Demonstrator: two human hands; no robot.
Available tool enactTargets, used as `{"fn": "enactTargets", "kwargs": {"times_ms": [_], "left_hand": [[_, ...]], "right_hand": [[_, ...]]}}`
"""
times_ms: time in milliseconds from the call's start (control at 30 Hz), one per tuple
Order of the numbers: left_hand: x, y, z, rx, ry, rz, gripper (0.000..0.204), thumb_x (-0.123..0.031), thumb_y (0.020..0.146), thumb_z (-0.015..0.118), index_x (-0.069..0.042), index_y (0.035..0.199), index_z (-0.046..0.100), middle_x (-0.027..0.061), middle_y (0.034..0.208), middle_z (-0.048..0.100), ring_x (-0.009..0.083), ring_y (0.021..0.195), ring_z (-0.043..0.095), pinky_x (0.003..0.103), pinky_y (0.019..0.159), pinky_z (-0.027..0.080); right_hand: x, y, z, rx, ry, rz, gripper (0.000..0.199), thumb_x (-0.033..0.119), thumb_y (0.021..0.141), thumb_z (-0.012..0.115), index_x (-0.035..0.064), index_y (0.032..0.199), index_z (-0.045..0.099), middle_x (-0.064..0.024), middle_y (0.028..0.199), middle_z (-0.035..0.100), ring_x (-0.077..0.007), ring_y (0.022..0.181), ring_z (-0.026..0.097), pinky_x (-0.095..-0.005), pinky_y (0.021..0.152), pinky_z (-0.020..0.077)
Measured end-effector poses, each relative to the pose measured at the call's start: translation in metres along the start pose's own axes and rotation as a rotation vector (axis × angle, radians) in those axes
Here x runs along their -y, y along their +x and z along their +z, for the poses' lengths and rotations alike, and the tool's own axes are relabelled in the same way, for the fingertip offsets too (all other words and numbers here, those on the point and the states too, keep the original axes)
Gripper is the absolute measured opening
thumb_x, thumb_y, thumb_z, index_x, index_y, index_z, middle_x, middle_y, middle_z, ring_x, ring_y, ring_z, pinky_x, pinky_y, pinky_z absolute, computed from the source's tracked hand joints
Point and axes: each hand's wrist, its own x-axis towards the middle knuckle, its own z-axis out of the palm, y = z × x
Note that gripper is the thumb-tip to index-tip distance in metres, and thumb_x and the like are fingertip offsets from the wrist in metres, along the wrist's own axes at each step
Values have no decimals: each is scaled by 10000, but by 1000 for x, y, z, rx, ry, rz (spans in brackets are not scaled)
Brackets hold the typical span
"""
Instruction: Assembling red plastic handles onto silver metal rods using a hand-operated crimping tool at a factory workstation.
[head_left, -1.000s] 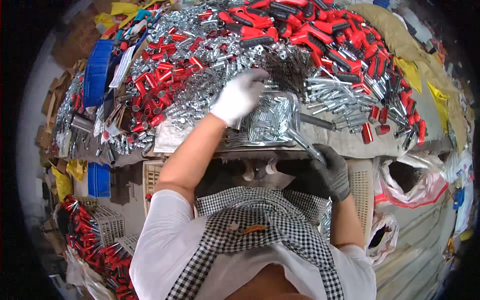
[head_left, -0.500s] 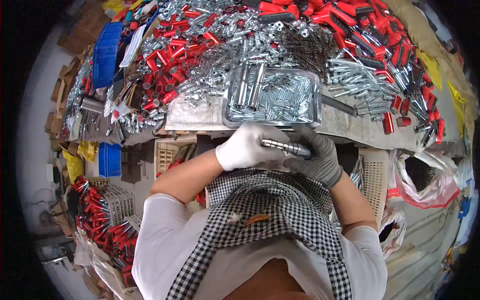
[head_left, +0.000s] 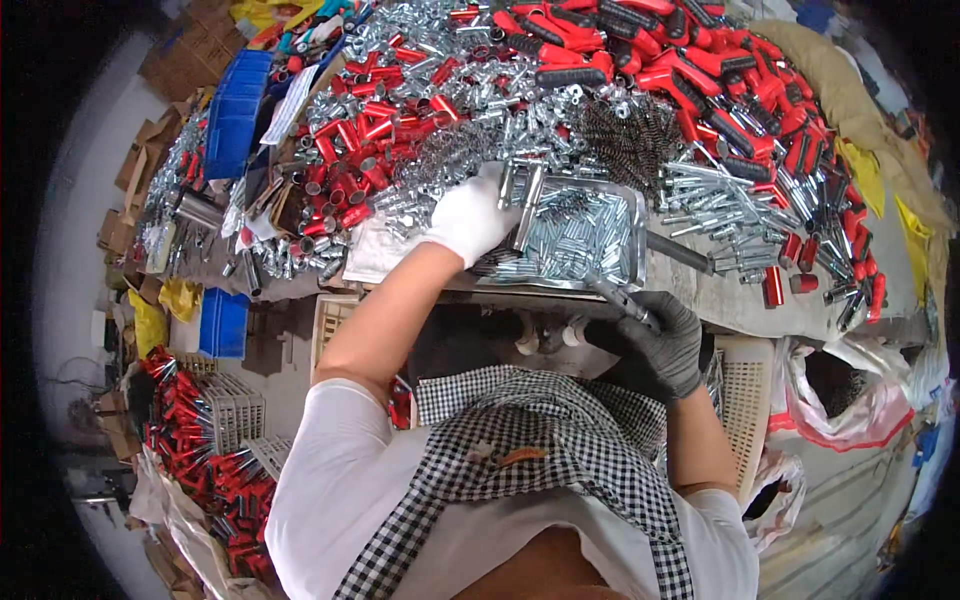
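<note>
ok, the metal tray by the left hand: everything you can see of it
The metal tray is a shallow, shiny rectangular pan lying flat near the workbench's front edge. It holds a loose heap of small silver cylindrical parts. The white-gloved left hand rests on its left end, fingers around upright silver pieces. Piles of springs and red-handled parts crowd its far side.
</note>
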Motion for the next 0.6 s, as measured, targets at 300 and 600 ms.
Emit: {"fn": "enactTargets", "kwargs": {"times_ms": [300,600], "left_hand": [[11,39,-8,-200,-107,46,597,-350,724,752,-32,1205,596,225,1008,675,356,922,669,415,846,509],[8,-73,-31,131,-1020,-75,366,-153,837,749,15,1109,571,59,935,617,146,797,616,273,678,554]], "right_hand": [[-9,-11,9,-109,193,191,353,189,760,817,36,1051,690,-91,857,722,-104,765,671,-275,700,536],[8,-9,16,-7,56,103,319,100,769,794,14,1058,692,-37,902,704,-82,818,624,-257,756,517]]}}
